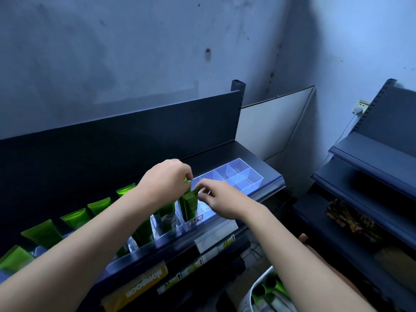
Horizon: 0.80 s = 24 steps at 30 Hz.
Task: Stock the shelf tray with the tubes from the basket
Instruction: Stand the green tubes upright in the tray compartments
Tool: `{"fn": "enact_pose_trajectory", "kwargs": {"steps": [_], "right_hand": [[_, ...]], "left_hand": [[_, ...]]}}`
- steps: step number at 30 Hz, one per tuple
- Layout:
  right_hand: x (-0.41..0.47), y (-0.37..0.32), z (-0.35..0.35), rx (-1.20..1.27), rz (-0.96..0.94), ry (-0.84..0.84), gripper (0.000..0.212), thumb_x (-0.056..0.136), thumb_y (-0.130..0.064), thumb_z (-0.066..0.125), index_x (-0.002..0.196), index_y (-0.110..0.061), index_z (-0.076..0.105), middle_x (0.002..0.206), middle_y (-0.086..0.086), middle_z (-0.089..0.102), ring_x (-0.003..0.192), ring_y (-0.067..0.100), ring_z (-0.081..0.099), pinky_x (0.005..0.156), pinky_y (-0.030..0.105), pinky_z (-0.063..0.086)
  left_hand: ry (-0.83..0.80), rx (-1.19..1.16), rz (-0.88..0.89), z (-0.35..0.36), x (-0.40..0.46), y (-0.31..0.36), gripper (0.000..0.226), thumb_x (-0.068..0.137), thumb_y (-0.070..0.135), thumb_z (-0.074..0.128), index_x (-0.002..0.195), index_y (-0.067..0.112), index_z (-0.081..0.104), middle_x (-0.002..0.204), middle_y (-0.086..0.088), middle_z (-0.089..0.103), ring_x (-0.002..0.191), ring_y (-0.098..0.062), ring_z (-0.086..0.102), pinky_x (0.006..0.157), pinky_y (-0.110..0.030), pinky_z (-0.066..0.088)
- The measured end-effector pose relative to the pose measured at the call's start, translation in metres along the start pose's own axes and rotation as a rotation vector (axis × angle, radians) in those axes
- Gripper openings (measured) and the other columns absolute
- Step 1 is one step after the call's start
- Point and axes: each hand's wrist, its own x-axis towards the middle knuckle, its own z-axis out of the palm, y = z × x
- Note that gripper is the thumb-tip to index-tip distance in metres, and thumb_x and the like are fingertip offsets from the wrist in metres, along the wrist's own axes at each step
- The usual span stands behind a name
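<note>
- My left hand (166, 183) is closed around the top of a green tube (191, 204), pinching its flat end.
- My right hand (221, 199) pinches the same tube top from the other side with its fingertips (202, 194). Both hands are close together, almost touching.
- The tube stands up in a slot of the clear tray (247, 183), about halfway along the shelf (265, 163). Its bottom looks like it is already in the slot, near the front edge.
- More green tubes (74, 218) stand in a row toward the left end of the tray. The slots toward the right end hold nothing.
- The basket (252, 289) sits low at the bottom edge of my view, with more tubes (279, 289) inside. So I think the job is about half done.
- What could go wrong: if I let go while the tube leans, it may tip onto its neighbor (167, 213) and knock it over.
- If I push too hard, the light tray may slide toward the front edge of the shelf.
</note>
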Motion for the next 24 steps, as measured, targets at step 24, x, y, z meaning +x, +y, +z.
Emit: {"fn": "enact_pose_trajectory", "kwargs": {"steps": [24], "right_hand": [[-0.259,0.262,0.008,0.042,0.650,0.041,0.019,0.104,-0.026,0.052,0.114,-0.025,0.068,0.113,-0.004,0.072,0.107,0.020,0.068,0.091,0.032,0.052]], "left_hand": [[-0.604,-0.064,0.331,0.222,-0.040,0.270,0.026,0.087,0.031,0.055,0.095,0.014,0.072,0.093,-0.006,0.074,0.089,-0.028,0.070,0.073,-0.033,0.057]]}}
